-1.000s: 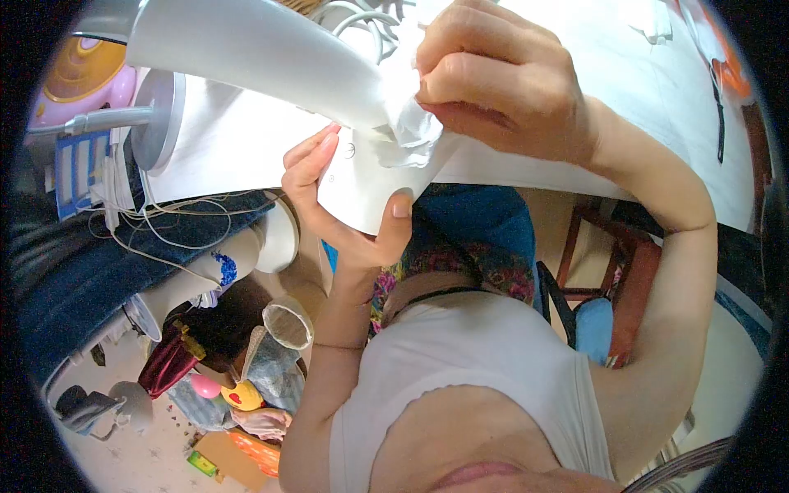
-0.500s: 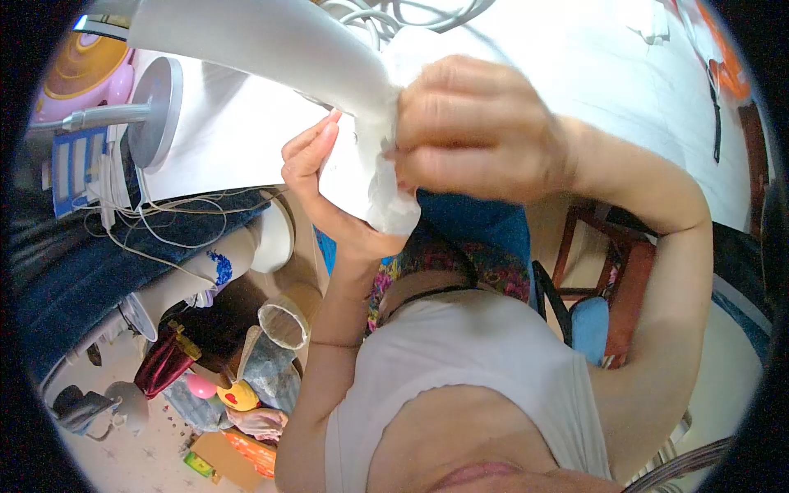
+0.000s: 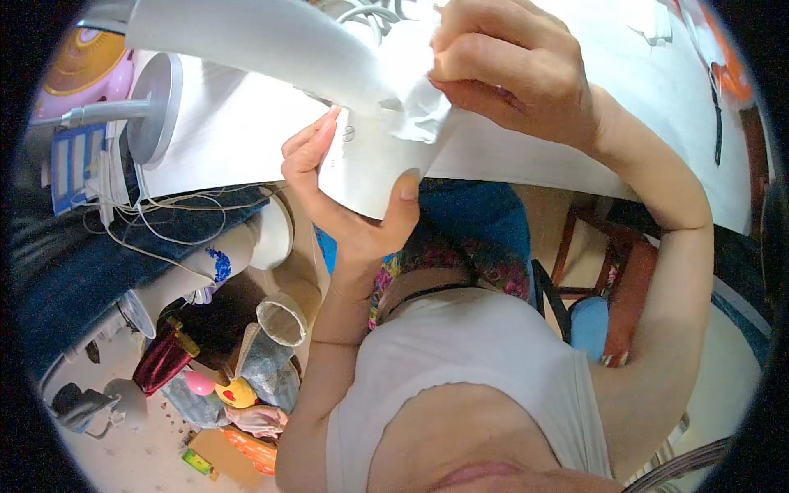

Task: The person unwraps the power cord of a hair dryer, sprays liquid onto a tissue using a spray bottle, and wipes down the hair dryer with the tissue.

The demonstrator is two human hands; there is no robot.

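Observation:
My left hand is wrapped around a smooth white object with a small dark printed mark, its thumb along the near right side and its fingers on the left. Its full shape does not show. A long, pale tube-shaped body reaches down from the upper left to it; whether the two are joined, I cannot tell. My right hand, fingers bent together, pinches a crumpled white tissue. The tissue hangs against the upper right of the white object.
A white-covered table lies beyond my hands, with coiled pale cables at the back. To the left are a grey disc on a metal stem, a pink and yellow round item and loose wires. A wooden chair stands at the right.
My right hand has moved up and away from my body with the tissue, uncovering the lower right side of the white object and my left thumb. My left hand stays almost in place.

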